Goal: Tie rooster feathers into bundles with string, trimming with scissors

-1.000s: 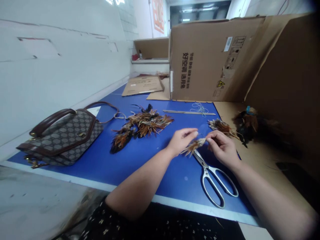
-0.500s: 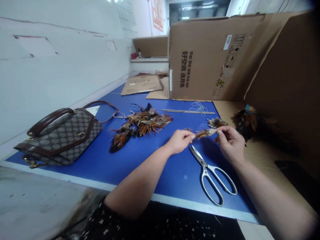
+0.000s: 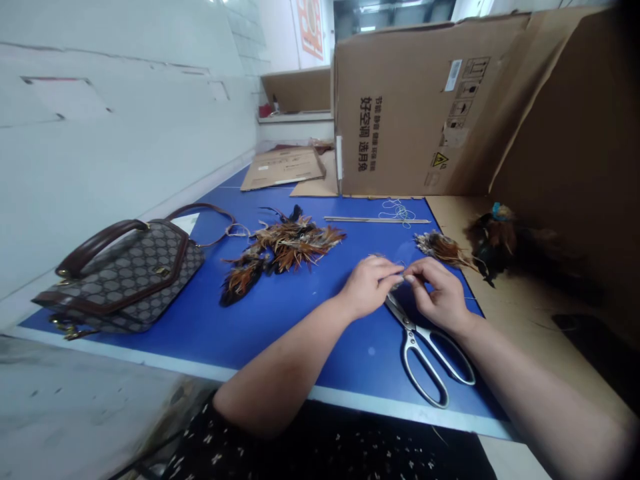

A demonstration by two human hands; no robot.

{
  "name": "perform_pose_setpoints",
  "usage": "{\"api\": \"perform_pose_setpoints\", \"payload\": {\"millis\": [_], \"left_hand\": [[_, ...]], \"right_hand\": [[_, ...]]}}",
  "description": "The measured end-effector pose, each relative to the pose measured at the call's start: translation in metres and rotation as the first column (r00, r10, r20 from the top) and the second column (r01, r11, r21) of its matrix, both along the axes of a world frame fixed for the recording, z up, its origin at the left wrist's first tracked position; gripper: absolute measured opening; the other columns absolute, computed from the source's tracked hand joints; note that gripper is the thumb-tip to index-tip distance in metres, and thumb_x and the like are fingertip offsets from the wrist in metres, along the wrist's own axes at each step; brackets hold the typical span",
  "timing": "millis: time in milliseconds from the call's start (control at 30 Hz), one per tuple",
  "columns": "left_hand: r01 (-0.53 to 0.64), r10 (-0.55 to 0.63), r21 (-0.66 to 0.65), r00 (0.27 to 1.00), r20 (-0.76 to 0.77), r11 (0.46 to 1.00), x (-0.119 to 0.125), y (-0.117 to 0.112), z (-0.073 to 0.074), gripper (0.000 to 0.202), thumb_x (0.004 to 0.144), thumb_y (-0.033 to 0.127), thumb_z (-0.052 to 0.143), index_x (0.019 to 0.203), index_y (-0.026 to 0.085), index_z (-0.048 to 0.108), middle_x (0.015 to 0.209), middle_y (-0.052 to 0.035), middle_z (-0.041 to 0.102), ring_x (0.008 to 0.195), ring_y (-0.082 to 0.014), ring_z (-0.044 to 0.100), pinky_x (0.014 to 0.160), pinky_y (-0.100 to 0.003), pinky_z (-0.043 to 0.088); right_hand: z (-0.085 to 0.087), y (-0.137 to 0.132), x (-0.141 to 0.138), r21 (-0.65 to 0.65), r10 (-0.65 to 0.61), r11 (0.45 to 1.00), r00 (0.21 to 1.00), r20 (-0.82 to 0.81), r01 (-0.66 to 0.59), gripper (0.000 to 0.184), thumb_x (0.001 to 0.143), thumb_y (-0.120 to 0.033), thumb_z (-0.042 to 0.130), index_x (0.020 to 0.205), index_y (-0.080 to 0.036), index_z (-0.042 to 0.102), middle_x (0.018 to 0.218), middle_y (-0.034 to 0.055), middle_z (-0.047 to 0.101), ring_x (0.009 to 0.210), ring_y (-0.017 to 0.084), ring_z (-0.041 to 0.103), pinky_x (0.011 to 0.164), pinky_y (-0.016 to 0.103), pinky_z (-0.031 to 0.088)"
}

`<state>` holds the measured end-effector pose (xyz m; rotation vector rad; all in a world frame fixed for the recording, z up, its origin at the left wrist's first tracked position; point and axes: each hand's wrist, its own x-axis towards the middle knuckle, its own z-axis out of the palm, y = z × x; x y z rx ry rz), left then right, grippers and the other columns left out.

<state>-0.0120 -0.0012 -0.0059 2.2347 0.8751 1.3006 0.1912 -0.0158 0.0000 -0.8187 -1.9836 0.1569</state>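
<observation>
My left hand (image 3: 369,287) and my right hand (image 3: 436,292) meet fingertip to fingertip just above the blue table (image 3: 280,320). Both pinch a small feather bunch (image 3: 400,281), almost all of it hidden by the fingers. Silver scissors (image 3: 425,353) lie shut on the table right under and in front of the hands. A loose pile of brown and orange feathers (image 3: 280,250) lies to the left of my left hand. Just beyond my right hand rests another little feather tuft (image 3: 441,245).
A patterned brown handbag (image 3: 125,273) stands at the table's left. A thin stick (image 3: 375,220) and tangled thread (image 3: 397,212) lie farther back. A large cardboard box (image 3: 400,107) rises behind. Dark feathers (image 3: 495,239) rest on cardboard sheeting at the right.
The hands have come down and together from a spread hold. The feather bunch, stretched between them before, is now tucked out of sight in the fingertips.
</observation>
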Motion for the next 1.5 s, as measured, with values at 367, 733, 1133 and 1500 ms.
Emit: {"api": "perform_pose_setpoints", "payload": {"millis": [367, 733, 1133, 1500], "left_hand": [[0.146, -0.020, -0.506, 0.969, 0.246, 0.850, 0.009, -0.003, -0.005, 0.038, 0.094, 0.049, 0.064, 0.086, 0.013, 0.075, 0.078, -0.0052, 0.069, 0.073, -0.0148, 0.059, 0.074, -0.028, 0.046], [0.329, 0.080, -0.667, 0.860, 0.504, 0.669, 0.012, -0.005, -0.003, 0.051, 0.079, 0.060, 0.079, 0.079, 0.010, 0.070, 0.071, -0.0030, 0.063, 0.065, -0.0097, 0.051, 0.066, -0.025, 0.038], [0.298, 0.059, -0.662, 0.886, 0.460, 0.688, 0.010, -0.004, -0.003, 0.050, 0.080, 0.060, 0.077, 0.079, 0.010, 0.069, 0.072, -0.0030, 0.064, 0.066, -0.0103, 0.051, 0.067, -0.025, 0.038], [0.208, 0.106, -0.651, 0.907, 0.408, 0.730, 0.008, 0.000, -0.005, 0.043, 0.084, 0.055, 0.074, 0.089, 0.012, 0.076, 0.076, -0.0034, 0.067, 0.068, -0.0113, 0.053, 0.068, -0.025, 0.042]], "right_hand": [[-0.002, -0.003, -0.001, 0.015, -0.024, 1.000, 0.996, -0.083, 0.026, 0.023, 0.098, -0.018, 0.063, 0.120, -0.023, 0.068, 0.106, 0.0106, 0.073, 0.090, 0.022, 0.069, 0.080, 0.038, 0.058], [-0.002, -0.002, -0.002, -0.030, 0.058, 0.998, 0.996, -0.065, -0.060, 0.038, 0.101, -0.018, 0.056, 0.133, -0.027, 0.072, 0.111, 0.0116, 0.073, 0.099, 0.022, 0.072, 0.088, 0.038, 0.060], [0.002, -0.003, -0.003, -0.060, 0.086, 0.994, 0.994, -0.067, -0.090, 0.037, 0.101, -0.020, 0.056, 0.134, -0.026, 0.072, 0.108, 0.0112, 0.074, 0.097, 0.022, 0.072, 0.086, 0.037, 0.060], [0.001, 0.005, 0.009, -0.116, -0.023, 0.993, 1.000, -0.020, 0.020, 0.033, 0.100, -0.028, 0.060, 0.129, -0.025, 0.073, 0.103, 0.0098, 0.076, 0.091, 0.023, 0.072, 0.086, 0.040, 0.060]]}}
